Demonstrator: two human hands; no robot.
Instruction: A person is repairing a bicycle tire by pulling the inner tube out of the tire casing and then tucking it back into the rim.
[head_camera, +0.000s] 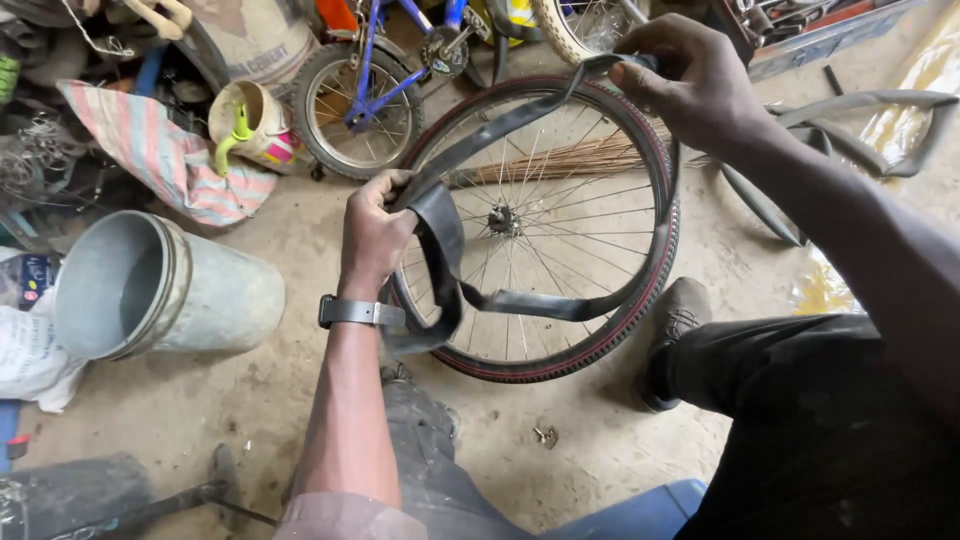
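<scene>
**Over the wheel: slack inner tube held in two hands**

Across the face of the spoked bicycle wheel with its black, red-edged tyre (560, 352), which lies on the dusty concrete floor (250, 400), hangs the limp black rubber inner tube (445, 240), off the rim and looped in front of the spokes.

Item, left hand (375, 232): closed in a fist round a doubled fold of the tube at the wheel's left edge, knuckles up, wrist bearing a dark strap watch (350, 312), forearm coming straight up from below.

Item, right hand (690, 75): raised at the wheel's far rim, fingers and thumb pinching the tube's upper run, arm reaching in from the right.

Risks, as judged: the tube looks twisted between the two grips, and a twist left in could kink or pinch it; the slack lower loop lies against the spokes and might snag; grit from the floor could cling to the rubber.

Surroundings: dull grey metal bucket (150, 290) lying on its side at left; small blue-framed bicycle (370, 90) behind; striped cloth (160, 150); straw broom (560, 160) under the wheel; spare black tubes (850, 110) at right; the person's shoe (675, 325) just beside the tyre.
</scene>
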